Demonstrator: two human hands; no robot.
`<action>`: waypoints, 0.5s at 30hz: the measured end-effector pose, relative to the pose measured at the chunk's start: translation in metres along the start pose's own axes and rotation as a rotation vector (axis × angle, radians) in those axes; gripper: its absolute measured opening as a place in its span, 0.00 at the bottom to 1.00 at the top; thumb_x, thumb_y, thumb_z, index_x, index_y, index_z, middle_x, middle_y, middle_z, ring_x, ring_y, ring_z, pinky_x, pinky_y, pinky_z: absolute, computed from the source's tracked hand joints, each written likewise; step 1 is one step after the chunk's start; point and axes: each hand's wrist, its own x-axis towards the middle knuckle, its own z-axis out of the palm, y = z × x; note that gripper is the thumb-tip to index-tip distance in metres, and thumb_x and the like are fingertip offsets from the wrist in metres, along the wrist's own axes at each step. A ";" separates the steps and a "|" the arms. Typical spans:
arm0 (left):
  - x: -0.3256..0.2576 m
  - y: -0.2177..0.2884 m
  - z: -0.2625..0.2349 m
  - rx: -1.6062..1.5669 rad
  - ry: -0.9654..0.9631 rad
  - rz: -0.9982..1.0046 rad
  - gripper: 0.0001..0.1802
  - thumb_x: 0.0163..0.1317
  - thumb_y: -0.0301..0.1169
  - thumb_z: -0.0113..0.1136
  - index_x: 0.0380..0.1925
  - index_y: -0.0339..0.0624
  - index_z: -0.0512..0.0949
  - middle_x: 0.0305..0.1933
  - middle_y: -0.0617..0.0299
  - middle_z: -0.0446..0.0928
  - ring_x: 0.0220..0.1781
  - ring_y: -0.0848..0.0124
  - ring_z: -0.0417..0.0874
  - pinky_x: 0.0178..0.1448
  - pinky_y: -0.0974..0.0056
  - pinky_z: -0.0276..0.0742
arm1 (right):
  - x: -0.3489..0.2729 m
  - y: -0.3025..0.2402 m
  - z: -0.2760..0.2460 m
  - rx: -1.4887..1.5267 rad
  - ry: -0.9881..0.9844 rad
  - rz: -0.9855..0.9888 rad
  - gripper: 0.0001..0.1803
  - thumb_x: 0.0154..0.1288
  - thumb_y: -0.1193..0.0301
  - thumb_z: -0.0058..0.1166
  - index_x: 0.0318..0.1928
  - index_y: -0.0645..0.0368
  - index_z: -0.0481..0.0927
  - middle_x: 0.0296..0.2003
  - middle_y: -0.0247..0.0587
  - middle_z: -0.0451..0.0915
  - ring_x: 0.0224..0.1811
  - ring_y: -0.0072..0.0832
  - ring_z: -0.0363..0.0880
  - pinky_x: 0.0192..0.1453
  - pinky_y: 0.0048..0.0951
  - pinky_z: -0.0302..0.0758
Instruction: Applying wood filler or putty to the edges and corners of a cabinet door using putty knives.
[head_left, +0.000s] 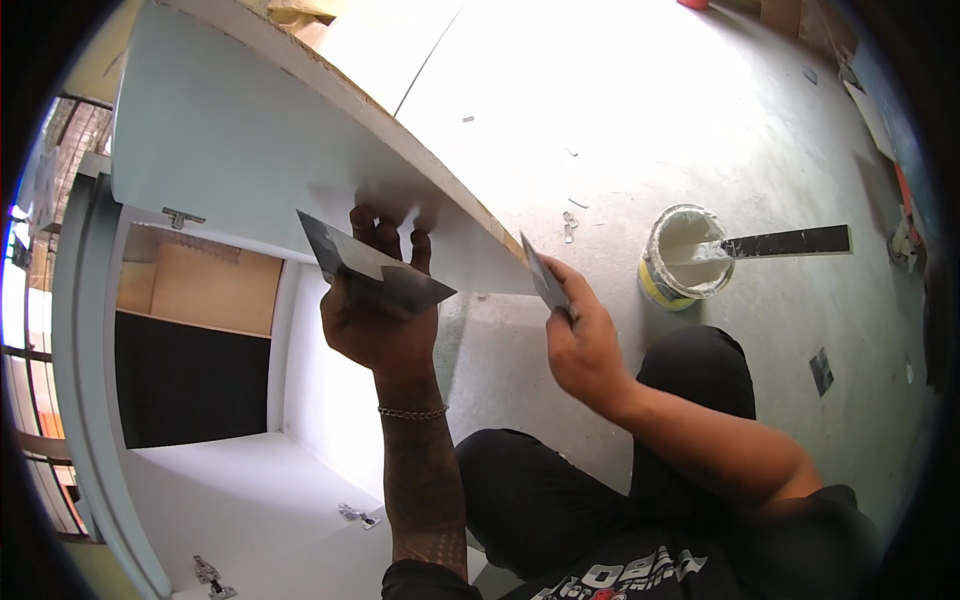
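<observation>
My left hand (375, 342) grips a wide flat metal filling blade (350, 255), thumb below it and fingers reaching past it. Those fingertips rest on or very close to the pale blue-grey door panel (225, 140). In my right hand (590, 345) is a thin grey scraper blade (541, 272), held upright. Its tip is beside the rough, pale long edge (440, 165) of the door, near the right-hand corner; whether it touches cannot be told. Putty on either blade is not clear to see.
At right stands a tub (655, 277) of white paste with a dark flat stick (790, 242) across it. The cabinet (330, 350) lies open at left, with metal hinges (357, 515). Scraps and a dark square piece (821, 371) lie on the concrete floor.
</observation>
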 end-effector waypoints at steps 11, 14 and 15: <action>0.001 -0.005 0.004 -0.012 0.023 -0.007 0.31 0.63 0.43 0.52 0.65 0.45 0.68 0.64 0.60 0.73 0.61 0.66 0.75 0.71 0.47 0.57 | 0.014 -0.028 -0.012 0.032 -0.080 -0.211 0.29 0.60 0.88 0.39 0.63 0.66 0.72 0.60 0.56 0.75 0.62 0.45 0.76 0.66 0.37 0.72; 0.001 -0.004 0.007 0.012 0.026 0.021 0.30 0.63 0.41 0.53 0.65 0.44 0.68 0.64 0.60 0.73 0.60 0.67 0.76 0.71 0.47 0.56 | 0.008 -0.010 -0.006 0.067 0.068 0.003 0.29 0.65 0.89 0.37 0.67 0.63 0.70 0.60 0.48 0.75 0.65 0.32 0.73 0.70 0.30 0.66; 0.000 -0.004 0.008 0.008 0.027 0.016 0.30 0.63 0.41 0.53 0.65 0.44 0.68 0.64 0.60 0.73 0.60 0.67 0.76 0.71 0.47 0.56 | 0.008 -0.004 -0.003 0.070 0.067 0.005 0.29 0.65 0.89 0.37 0.67 0.63 0.70 0.60 0.48 0.75 0.65 0.32 0.73 0.70 0.30 0.66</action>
